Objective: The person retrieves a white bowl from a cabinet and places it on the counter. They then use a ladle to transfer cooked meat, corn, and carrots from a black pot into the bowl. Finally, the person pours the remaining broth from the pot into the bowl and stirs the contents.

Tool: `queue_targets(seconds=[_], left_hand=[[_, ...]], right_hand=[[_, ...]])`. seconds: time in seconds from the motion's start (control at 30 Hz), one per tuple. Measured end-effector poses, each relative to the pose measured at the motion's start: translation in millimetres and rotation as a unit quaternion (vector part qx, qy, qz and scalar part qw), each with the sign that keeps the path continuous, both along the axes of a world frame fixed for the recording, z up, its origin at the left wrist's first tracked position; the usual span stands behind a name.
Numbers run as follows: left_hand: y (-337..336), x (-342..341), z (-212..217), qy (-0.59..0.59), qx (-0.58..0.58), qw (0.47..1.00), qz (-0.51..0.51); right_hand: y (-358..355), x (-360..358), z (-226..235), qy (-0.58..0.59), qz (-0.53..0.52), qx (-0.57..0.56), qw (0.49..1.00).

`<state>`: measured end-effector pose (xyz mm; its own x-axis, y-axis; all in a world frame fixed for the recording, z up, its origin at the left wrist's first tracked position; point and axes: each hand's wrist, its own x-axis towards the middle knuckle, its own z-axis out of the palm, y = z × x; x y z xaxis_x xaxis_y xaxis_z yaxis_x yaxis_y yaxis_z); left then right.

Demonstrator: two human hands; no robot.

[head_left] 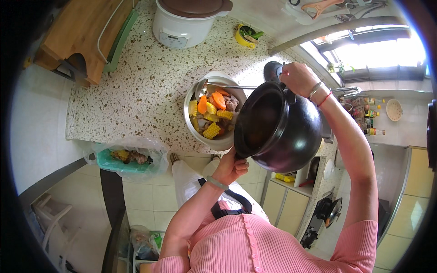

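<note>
Between my two hands a black clay pot (291, 132) is tilted, its mouth turned left over a white serving bowl (187, 111). My left hand (230, 170) is closed on the pot's near handle, and my right hand (298, 79) grips the far one. In the bowl lie corn pieces (211, 131), orange carrot chunks (219, 100) and chunks of meat (231, 103). A metal ladle (201, 88) rests with its scoop in the bowl, its handle running right behind the pot. The pot's inside is dark; what is in it cannot be made out.
A white electric cooker (175, 25) and a yellow pot of green peppers (248, 35) stand at the back of the speckled counter (132, 98). Behind the black pot sits a dark rounded object (273, 70). A bagged teal bin (109, 160) hangs at the counter's front left.
</note>
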<state>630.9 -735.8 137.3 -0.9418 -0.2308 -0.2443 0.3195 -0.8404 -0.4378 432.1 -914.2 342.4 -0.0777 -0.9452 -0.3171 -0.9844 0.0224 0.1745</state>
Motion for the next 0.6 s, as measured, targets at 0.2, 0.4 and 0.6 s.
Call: queue_targets(seconds=[0.2,0.4,0.6], left_hand=[[1,-1,-4,0.047,0.025,0.999,0.002],[1,0,-1,0.057,0.034,0.998,0.011],[-1,2,2,0.039,0.026,0.999,0.024]], right_hand=[[-11,3,-5,0.018,-0.003,0.027,0.999],[-16,5,-7,0.033,-0.003,0.035,0.999],[-22,18,3,0.027,-0.033,0.055,0.998]])
